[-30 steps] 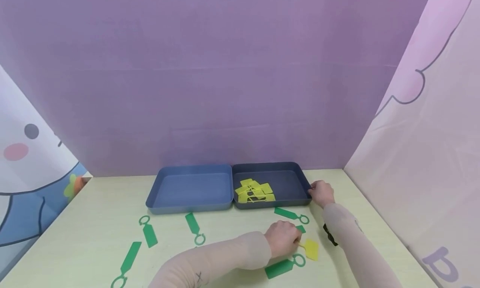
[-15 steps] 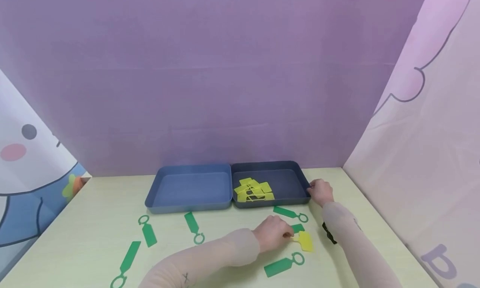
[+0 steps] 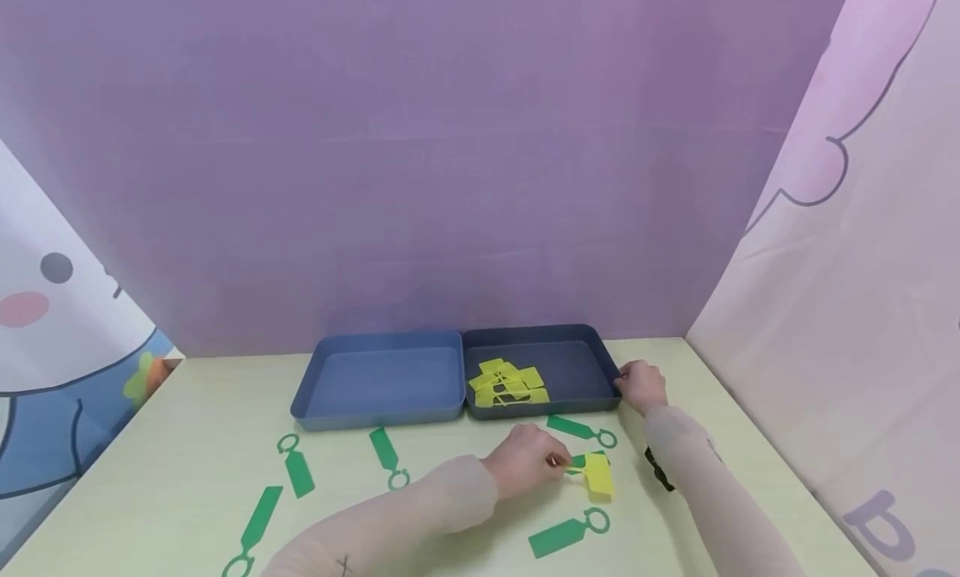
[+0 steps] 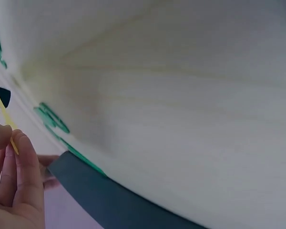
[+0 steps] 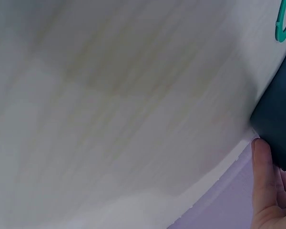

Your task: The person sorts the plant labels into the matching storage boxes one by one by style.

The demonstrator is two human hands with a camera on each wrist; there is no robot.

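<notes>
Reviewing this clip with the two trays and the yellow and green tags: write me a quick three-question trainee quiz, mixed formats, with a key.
1. Multiple choice: the left hand pinches
A) a green tag
B) a yellow tag
C) the blue tray's rim

2. True or false: the right hand touches the darker tray.

3. Fill in: in the head view, the heaped yellow tags lie toward the ____ side of the darker tray.

Key: 1. B; 2. true; 3. left
</notes>
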